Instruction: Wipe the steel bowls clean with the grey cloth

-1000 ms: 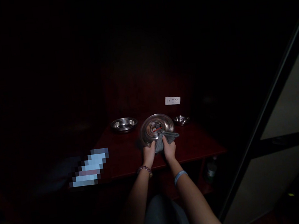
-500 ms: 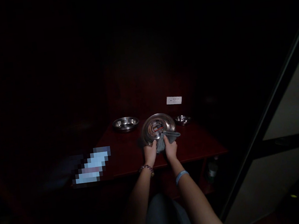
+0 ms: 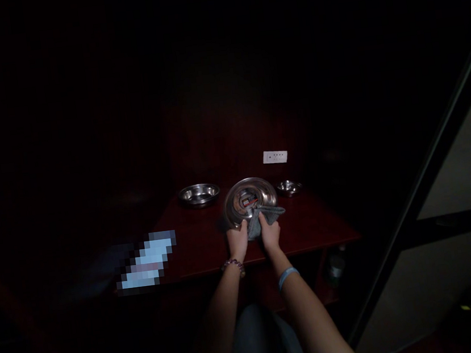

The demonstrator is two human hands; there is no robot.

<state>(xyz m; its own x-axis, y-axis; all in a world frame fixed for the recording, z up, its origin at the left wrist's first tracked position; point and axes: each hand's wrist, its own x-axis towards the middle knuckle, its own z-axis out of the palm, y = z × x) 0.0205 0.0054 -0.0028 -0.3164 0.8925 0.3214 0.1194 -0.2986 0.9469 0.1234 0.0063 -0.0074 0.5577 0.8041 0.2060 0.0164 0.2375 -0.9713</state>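
And here you are, forearms stretched out, one bracelet (image 3: 234,266) on the left wrist, one band (image 3: 288,277) on the right. Below and right of your grip, a bottle (image 3: 336,267) stands in the shadows under the table (image 3: 319,226).

Up to the hands: your left hand (image 3: 238,242) has the near rim of the basin (image 3: 249,197), thumb on top, fingers tucked out of sight. Your right hand (image 3: 271,233) is closed on the cloth (image 3: 254,228), thumb pressing it towards the same rim; whether those fingers reach the metal underneath, I can't tell. The basin sits just beyond your thumbs, tilted, label (image 3: 249,201) towards you; whether its lower edge touches the table is hidden.

Doing this well, I'd say, means letting the left hand carry the steadying, cloth flat under the right thumb, with no loose corner bunching beneath it. Smooth metal could slip or turn if both hands ease off together, and light this poor calls for feeling along the rim.

Now the count: one cloth, one basin in hand. Beyond your grip, one wide bowl (image 3: 199,194) to the left, possibly a stack, and one small bowl (image 3: 289,187) to the right. Farthest, one socket (image 3: 275,157) on the wall.
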